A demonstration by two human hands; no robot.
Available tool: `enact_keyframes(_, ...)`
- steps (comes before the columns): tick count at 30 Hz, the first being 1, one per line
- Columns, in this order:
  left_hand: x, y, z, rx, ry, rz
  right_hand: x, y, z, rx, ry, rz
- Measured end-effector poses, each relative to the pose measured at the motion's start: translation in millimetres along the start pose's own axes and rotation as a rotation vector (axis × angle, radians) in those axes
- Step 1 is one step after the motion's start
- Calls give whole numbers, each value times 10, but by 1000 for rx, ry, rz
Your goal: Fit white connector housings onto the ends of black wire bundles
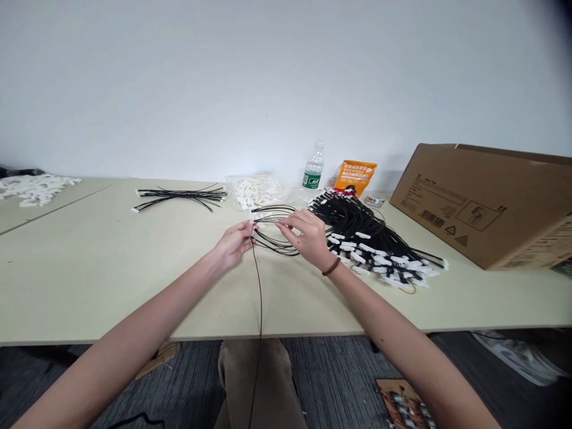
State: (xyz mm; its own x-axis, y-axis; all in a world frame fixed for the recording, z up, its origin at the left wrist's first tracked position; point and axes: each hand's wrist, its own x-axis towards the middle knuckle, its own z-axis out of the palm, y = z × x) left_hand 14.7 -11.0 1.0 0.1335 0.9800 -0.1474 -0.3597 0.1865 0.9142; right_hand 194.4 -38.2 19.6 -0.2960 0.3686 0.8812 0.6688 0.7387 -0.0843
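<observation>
Head view: left hand and right hand are close together over the tabletop, near its front edge, working a loop of thin black wires. Left fingers are in a narrow pinch on the wires near a small white connector end. Right fingers are curved in a narrow pinch on the loop; exact contact is partly hidden. One long wire drops from the hands past the tabletop edge toward the lap.

State of the piles: big heap of black wire harnesses with white connectors sits right of the hands, tangled, ends fanned toward the front. Smaller, neater bundle of black wires lies straight and parallel at left, white ends at both sides. Clear plastic tray holds many loose white connectors, and another heap of white plastic pieces sits far left.

Behind: water bottle, orange pouch. Far right: cardboard box on its side.
</observation>
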Motion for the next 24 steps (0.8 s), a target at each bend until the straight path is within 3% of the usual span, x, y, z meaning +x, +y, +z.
enact_keyframes(24,-25,-4,11,19,-19,2,-36,41,48,-46,-56,-40)
